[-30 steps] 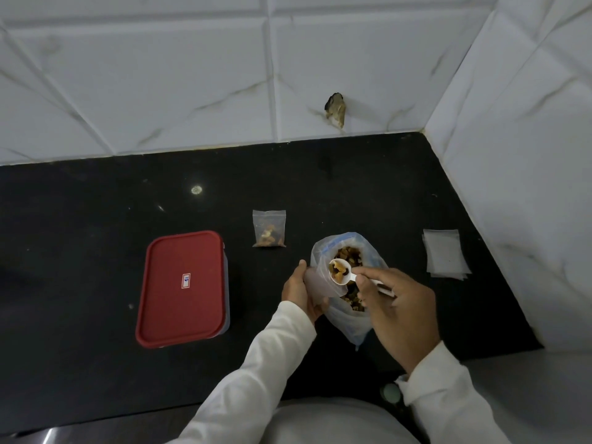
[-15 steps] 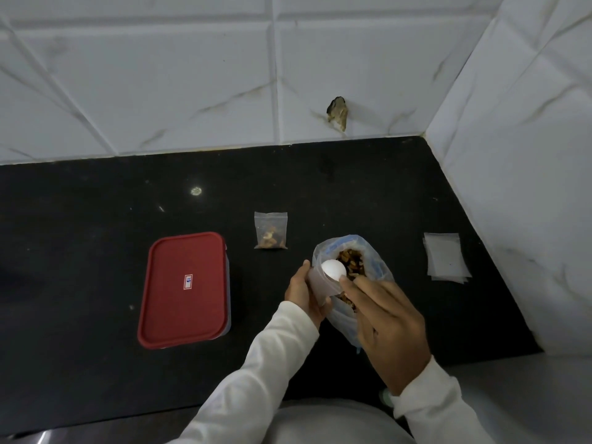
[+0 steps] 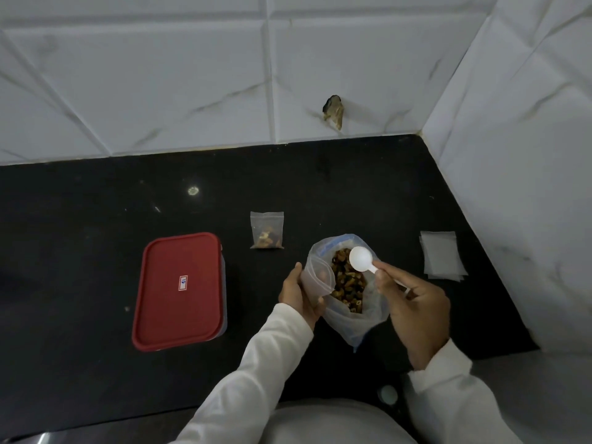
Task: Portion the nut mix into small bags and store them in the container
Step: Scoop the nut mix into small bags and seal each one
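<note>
Nut mix [image 3: 347, 280] sits in the open large bag [image 3: 352, 325] on the tabletop [image 3: 96, 203], between the hands. The left hand [image 3: 299, 294] grips a small bag [image 3: 315, 278], held open at the large bag's left rim. The right hand [image 3: 413, 302] pinches the handle of a white spoon [image 3: 361, 258], whose bowl now hangs empty over the mix. A second ago it was loaded, then tipped over the small bag, so one scoop has probably gone in and another dip seems next. Farther out, nothing has moved: a filled bag [image 3: 267, 230] beyond, the closed red-lidded container [image 3: 179, 291] left, spare bags [image 3: 442, 259] right.
</note>
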`<move>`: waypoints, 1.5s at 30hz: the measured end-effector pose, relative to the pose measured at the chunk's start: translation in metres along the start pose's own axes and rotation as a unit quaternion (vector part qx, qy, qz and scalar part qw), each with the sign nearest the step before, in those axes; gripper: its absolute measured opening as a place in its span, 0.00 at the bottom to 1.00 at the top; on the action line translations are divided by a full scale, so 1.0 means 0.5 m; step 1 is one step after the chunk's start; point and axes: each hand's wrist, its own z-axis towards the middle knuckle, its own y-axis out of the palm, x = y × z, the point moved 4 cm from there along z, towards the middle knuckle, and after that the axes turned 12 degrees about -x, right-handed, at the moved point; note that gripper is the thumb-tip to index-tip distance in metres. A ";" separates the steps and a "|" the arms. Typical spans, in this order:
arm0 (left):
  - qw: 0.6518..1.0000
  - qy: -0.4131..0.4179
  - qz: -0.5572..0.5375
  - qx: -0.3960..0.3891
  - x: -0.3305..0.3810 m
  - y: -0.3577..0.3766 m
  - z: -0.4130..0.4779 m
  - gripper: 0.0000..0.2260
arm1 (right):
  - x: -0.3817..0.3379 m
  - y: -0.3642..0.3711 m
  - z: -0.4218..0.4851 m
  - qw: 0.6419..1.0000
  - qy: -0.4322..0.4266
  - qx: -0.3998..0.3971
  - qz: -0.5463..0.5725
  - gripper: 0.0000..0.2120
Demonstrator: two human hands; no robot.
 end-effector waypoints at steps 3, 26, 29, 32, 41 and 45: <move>1.000 0.000 -0.030 0.008 0.003 -0.007 -0.001 0.21 | 0.050 -0.001 0.022 0.993 -0.019 -0.031 -0.113 0.09; 0.998 0.031 -0.041 0.032 -0.022 0.044 0.002 0.21 | 0.152 0.076 0.038 0.977 0.108 -0.126 -0.135 0.08; 0.998 0.034 -0.034 0.037 -0.018 0.039 0.006 0.15 | 0.147 0.079 0.033 0.974 0.123 -0.143 -0.127 0.08; 0.999 0.025 -0.022 0.040 -0.020 0.036 0.005 0.21 | 0.149 0.079 0.036 0.969 0.166 -0.151 -0.102 0.08; 0.999 0.031 0.007 0.042 -0.020 0.046 -0.011 0.26 | 0.164 0.086 0.041 0.937 0.327 -0.117 0.044 0.08; 0.999 0.021 -0.013 0.040 -0.017 0.046 -0.023 0.27 | 0.167 0.088 0.039 0.917 0.362 -0.077 0.146 0.08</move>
